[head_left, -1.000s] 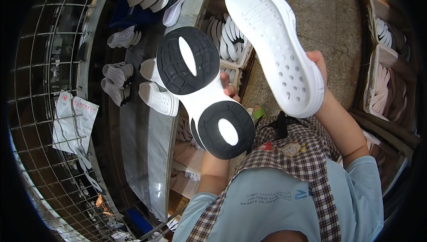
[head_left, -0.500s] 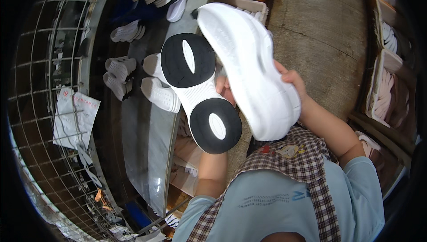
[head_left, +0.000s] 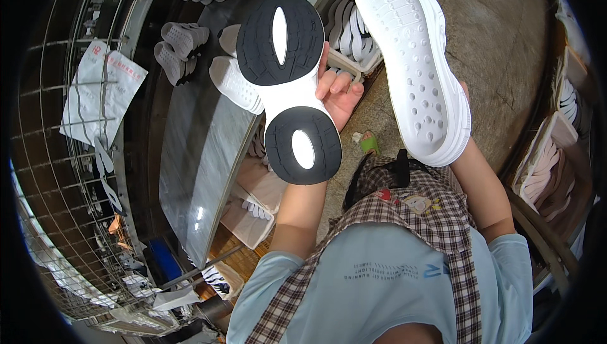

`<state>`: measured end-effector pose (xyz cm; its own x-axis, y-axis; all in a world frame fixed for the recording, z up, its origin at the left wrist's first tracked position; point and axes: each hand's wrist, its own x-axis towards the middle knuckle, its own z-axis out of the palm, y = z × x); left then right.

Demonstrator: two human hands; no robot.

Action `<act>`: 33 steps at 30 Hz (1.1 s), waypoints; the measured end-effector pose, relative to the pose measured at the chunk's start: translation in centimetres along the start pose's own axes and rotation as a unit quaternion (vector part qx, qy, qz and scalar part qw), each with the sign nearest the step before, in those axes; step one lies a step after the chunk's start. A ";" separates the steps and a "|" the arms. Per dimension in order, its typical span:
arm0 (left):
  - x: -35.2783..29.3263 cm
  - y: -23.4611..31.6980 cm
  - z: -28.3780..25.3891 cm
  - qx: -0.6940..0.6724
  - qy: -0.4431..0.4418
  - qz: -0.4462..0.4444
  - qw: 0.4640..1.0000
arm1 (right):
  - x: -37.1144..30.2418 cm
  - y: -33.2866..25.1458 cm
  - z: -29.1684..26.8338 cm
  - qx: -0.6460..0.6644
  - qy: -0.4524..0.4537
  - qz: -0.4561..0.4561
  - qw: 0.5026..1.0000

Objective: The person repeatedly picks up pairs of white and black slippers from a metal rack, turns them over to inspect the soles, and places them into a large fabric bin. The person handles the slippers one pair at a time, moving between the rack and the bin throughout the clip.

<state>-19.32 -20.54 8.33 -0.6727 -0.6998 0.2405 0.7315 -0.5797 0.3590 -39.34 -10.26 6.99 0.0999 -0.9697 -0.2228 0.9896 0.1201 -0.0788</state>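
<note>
My left hand (head_left: 341, 99) grips a shoe sole (head_left: 288, 94) at its narrow middle. The sole's underside faces me, with two black tread pads, each with a white oval, and a white waist. Over on the right, a white shoe sole (head_left: 414, 69) is held near its heel by my right hand (head_left: 466, 91), whose fingers are mostly hidden behind it. This one shows its dimpled inner face and raised rim. Both soles are raised and tilted, apart from each other.
Left is a grey metal table (head_left: 208, 154) bearing white soles (head_left: 235, 84) and a stacked group (head_left: 180, 50). Beyond it stands a wire grid (head_left: 47, 135) with a hanging paper (head_left: 104, 91). Bins of soles (head_left: 354, 34) line the table's side; more bins (head_left: 547, 154) stand right.
The right-hand sole has turned from its outer side to its dimpled inner face and moved up and right. The left-hand sole has risen, and the gap between them is wider.
</note>
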 end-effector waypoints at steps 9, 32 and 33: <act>-0.8 1.3 0.1 0.022 0.019 0.018 0.999 | 1.6 1.3 -0.2 -0.024 -0.041 0.033 0.998; 1.2 23.2 -0.1 0.349 0.377 0.125 0.849 | 29.2 13.7 11.7 -0.461 -0.157 0.047 0.872; 1.6 25.1 -0.9 0.321 0.369 0.083 0.868 | 31.2 14.2 11.3 -0.464 -0.175 0.062 0.866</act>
<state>-1.91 -36.64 16.88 -0.1347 -0.9659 -0.2212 0.4385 -0.2583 0.8608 -20.96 -41.25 9.91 0.3853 -0.9227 0.0095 0.4764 0.1901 -0.8585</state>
